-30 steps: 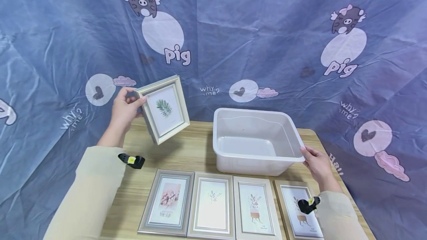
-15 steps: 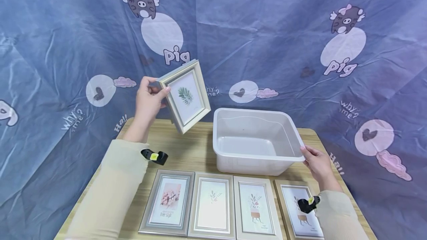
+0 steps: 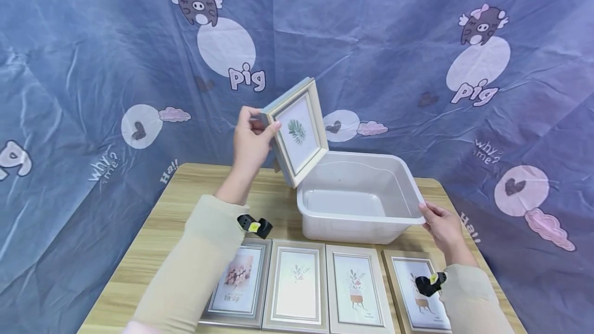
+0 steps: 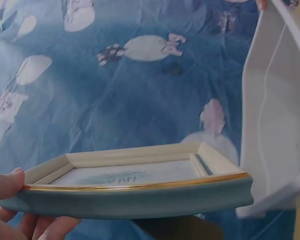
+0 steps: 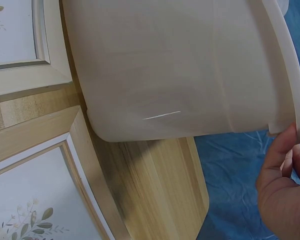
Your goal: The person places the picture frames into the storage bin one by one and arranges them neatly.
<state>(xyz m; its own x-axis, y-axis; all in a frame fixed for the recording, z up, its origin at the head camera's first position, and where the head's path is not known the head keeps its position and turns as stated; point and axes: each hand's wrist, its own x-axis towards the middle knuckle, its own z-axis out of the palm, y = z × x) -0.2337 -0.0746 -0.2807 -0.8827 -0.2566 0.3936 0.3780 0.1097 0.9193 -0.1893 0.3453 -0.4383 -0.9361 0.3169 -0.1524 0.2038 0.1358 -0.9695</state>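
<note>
My left hand (image 3: 252, 138) grips a cream picture frame (image 3: 299, 135) with a green leaf print by its left edge, thumb on the front and fingers behind. The frame is tilted in the air, its lower corner over the left rim of a pale plastic bin (image 3: 357, 220); whether they touch I cannot tell. From the left wrist, the picture frame (image 4: 140, 200) shows edge-on, with a strip of its stand below. At the bin's right front corner my right hand (image 3: 444, 228) pinches the rim. That rim pinch also shows on the bin (image 5: 165, 75) in the right wrist view.
Several picture frames lie face up along the table's front: one with pink flowers (image 3: 238, 280), a pale one (image 3: 296, 287), one with a potted plant (image 3: 355, 290), and another (image 3: 413, 293) partly behind the right wrist camera. A blue printed cloth (image 3: 297, 24) hangs behind the wooden table (image 3: 162, 231).
My left hand has carried the leaf-print frame rightward and slightly up, from the table's left side to the bin's left rim. The right hand and the bin have stayed in place.
</note>
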